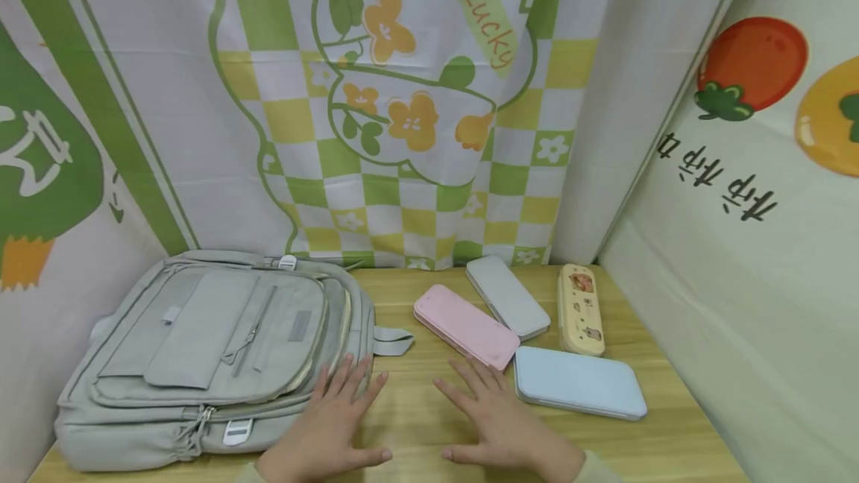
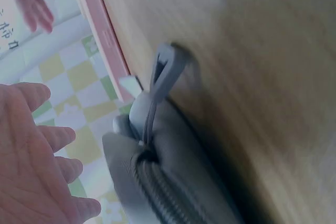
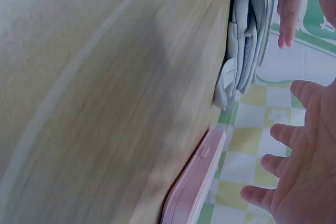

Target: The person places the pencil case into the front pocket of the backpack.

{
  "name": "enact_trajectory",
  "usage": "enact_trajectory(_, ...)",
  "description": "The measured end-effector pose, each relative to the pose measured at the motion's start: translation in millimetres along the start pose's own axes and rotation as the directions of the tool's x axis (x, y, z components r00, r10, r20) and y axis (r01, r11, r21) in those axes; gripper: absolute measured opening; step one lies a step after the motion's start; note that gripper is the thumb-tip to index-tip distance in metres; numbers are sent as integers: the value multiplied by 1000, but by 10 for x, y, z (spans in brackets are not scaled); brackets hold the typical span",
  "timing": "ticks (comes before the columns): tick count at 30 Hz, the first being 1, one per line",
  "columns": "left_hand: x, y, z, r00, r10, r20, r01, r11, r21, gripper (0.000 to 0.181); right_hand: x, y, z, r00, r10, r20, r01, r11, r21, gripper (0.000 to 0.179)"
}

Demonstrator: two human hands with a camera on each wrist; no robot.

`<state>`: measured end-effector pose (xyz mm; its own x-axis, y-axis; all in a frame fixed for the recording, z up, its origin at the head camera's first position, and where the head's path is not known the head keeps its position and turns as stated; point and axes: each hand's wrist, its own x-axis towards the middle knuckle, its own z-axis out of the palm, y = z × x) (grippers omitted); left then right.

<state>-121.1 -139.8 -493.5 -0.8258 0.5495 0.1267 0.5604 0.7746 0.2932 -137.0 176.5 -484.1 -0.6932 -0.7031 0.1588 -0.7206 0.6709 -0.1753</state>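
My left hand (image 1: 330, 420) is spread out with straight fingers near the right front edge of a grey backpack (image 1: 201, 334), holding nothing. The backpack lies flat on the left of the table, its pocket side up. To the right, my right hand (image 1: 499, 423) is spread the same way, also holding nothing, close to a pink pencil case (image 1: 466, 326) and a light blue pencil case (image 1: 580, 382). In the left wrist view the backpack's loop (image 2: 169, 69) and zip show below the palm. The right wrist view shows the pink case's side (image 3: 194, 182).
Behind the pink case lies a pale grey-white case (image 1: 508, 297). A slim cream case with cartoon pictures (image 1: 581, 311) is at the right. The wooden table (image 1: 412, 401) is bounded by a patterned curtain (image 1: 403, 207) behind and printed cloth walls at both sides.
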Motion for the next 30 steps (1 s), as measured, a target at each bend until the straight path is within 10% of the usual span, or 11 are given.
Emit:
enact_trajectory(7,24,-105,-93,992,8,-127,-4,999,33,85,-8,97,-57,999,51,9,-52,996,66,82)
enact_trajectory(14,10,-188,-246,949,4,-316,6,1000,29,66,-16,179,-131,995,100,-2,-100,992,71,76)
enact_trajectory(30,-119,-434,-554,945,-188,-267,204,978,36,48,-117,396,-329,981,192,-41,-186,977,108,71)
